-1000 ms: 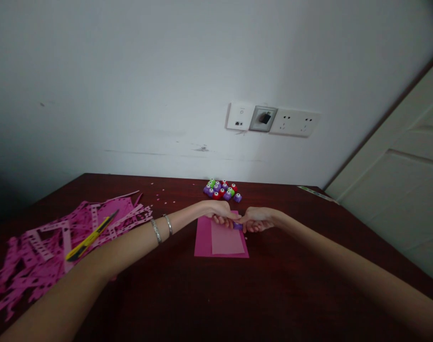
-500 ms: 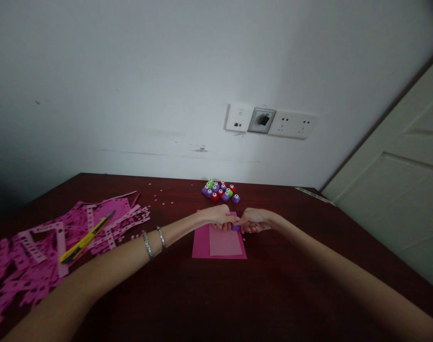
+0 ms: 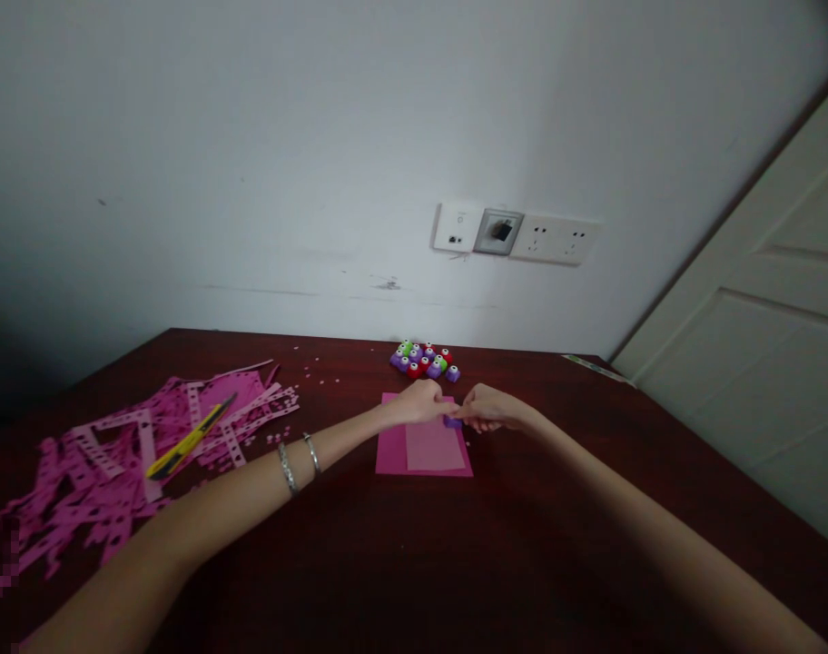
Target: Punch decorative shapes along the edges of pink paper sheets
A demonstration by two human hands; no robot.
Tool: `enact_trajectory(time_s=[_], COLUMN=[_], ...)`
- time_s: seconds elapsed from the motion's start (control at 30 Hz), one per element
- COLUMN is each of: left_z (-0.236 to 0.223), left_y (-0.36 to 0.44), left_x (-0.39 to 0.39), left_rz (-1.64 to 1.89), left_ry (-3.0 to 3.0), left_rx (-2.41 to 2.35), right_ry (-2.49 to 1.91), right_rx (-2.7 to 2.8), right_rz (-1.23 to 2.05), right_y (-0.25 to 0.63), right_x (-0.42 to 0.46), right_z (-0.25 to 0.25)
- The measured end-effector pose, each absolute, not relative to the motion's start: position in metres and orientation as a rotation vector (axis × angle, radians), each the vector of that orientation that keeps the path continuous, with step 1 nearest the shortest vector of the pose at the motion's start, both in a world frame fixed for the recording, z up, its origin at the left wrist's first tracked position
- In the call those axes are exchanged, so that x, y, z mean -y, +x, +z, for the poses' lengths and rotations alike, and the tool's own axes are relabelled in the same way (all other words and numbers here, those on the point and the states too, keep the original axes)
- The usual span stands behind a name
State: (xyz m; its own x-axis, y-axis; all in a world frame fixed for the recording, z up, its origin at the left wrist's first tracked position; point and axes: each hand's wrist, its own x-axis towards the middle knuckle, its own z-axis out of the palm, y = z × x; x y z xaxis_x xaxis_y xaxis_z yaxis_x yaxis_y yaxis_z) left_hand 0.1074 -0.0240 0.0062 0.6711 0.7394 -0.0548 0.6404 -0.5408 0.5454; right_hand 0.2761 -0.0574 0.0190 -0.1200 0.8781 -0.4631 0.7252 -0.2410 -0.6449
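Note:
A small purple paper punch [image 3: 453, 421] sits between my two hands at the right edge of a light pink sheet [image 3: 434, 451]. My left hand [image 3: 422, 402] is closed, its fingertips pressed on the punch from the left. From the right, my right hand [image 3: 490, 409] grips the same punch, fingers curled. The light pink sheet lies over a larger dark pink sheet [image 3: 390, 456]. My fingers cover the upper part of the papers and most of the punch.
Behind my hands stands a cluster of purple, red and green punches [image 3: 424, 360]. On the left lie pink punched paper strips [image 3: 107, 490] with a yellow utility knife [image 3: 189, 442] on top. Tiny paper bits are scattered nearby. A flat strip [image 3: 597, 368] lies at the back right.
The camera view has shifted a little. My right hand's fingers have moved slightly on the punch, and both hands stay at the right side of the light pink sheet.

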Motion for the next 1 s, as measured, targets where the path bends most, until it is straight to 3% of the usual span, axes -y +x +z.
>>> enact_trajectory(time_s=[0.1,0.27,0.57,1.0], left_z=[0.009,0.005,-0.008,-0.012], left_y=[0.095,0.073,0.062,0.057], left_x=[0.051,0.09,0.085,0.079], left_rz=[0.397,0.272,0.214,0.235], left_ry=[2.666,2.985,2.866,2.813], left_rx=[-1.168,-1.142,-1.043,-0.994], right_ry=[-1.962,-1.936,-1.581,-1.444], right_rx=[1.851,1.925,2.143,2.149], right_rz=[1.074,0.633,0.494,0.63], right_y=[0.274,0.273,0.288,0.29], right_x=[0.065,0.086,0.088,0.082], right_z=[0.013,0.012,0.008,-0.005])
